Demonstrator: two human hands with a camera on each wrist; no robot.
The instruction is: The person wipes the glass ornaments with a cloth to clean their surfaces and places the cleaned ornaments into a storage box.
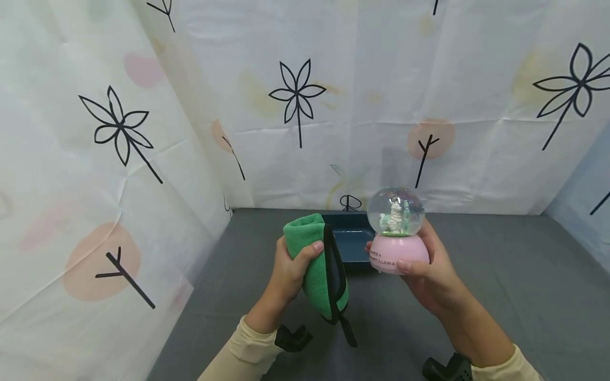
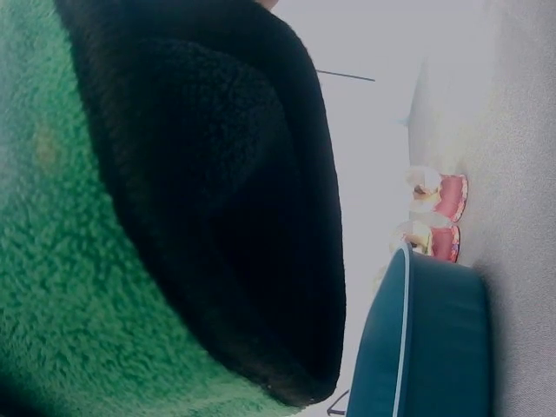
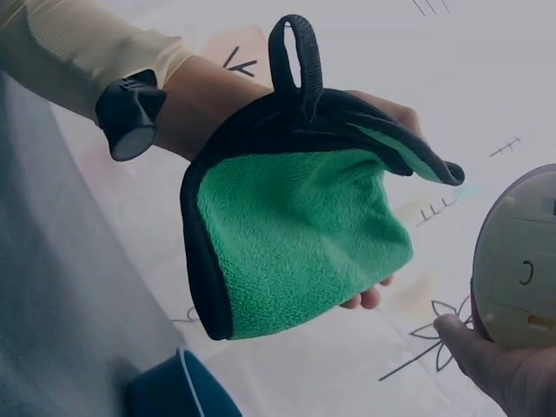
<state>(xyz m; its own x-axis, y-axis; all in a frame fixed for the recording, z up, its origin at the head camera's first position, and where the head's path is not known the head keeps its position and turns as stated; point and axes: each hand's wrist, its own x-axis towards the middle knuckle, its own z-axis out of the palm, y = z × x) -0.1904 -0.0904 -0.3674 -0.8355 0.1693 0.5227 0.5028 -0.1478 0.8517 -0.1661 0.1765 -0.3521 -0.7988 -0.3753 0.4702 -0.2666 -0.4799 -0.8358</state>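
My left hand grips a folded green plush cloth with black edging; a black loop hangs from its lower corner. In the left wrist view the cloth fills the near side, its dark fold facing the camera. My right hand holds a snow globe upright by its pink lettered base, fingers and thumb around it. A pale figure and green shapes show inside the clear dome. The right wrist view shows the globe's round underside and the cloth hanging from the left hand.
A dark blue tray stands on the grey table behind the hands, partly covered by cloth and globe. Two small red-based things with clear tops show beyond it in the left wrist view. A patterned white curtain hangs behind.
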